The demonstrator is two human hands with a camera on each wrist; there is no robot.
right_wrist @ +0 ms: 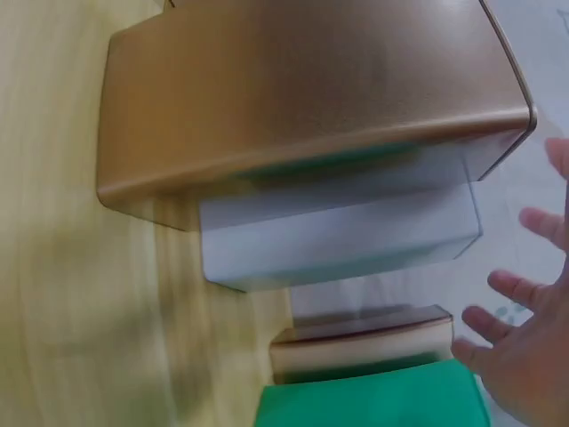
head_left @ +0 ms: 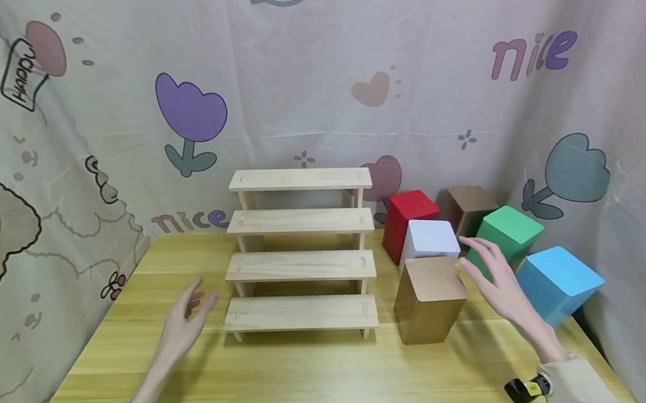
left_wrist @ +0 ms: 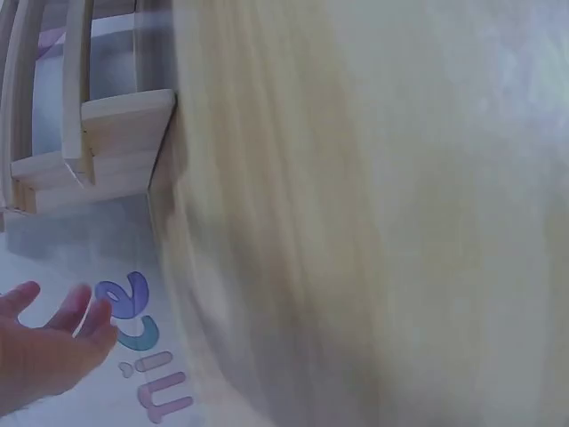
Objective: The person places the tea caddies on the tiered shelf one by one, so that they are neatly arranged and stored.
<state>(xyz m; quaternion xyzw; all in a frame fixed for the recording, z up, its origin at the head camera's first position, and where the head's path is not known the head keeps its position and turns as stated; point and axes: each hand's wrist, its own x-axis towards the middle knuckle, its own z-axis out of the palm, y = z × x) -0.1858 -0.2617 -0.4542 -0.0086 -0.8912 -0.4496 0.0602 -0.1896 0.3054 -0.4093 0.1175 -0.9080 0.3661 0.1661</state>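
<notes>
My left hand (head_left: 181,328) hovers over the table, left of a pale wooden stepped rack (head_left: 300,266), its fingers loosely bent and nothing in them. In the left wrist view the same hand (left_wrist: 53,351) shows spread fingers, apart from the rack (left_wrist: 129,133). On the other side my right hand (head_left: 500,288) hangs with parted fingers between a gold-brown box (head_left: 431,302) and a blue box (head_left: 562,281), holding nothing. From the right wrist, the gold-brown box (right_wrist: 302,98) fills the top of the view, with the hand (right_wrist: 533,347) at the right edge.
Behind the gold-brown box stand a white box (head_left: 430,239), a red box (head_left: 410,218), a brown box (head_left: 471,205) and a green box (head_left: 510,234). A printed curtain (head_left: 299,86) surrounds the wooden table (head_left: 295,388) at the back and sides.
</notes>
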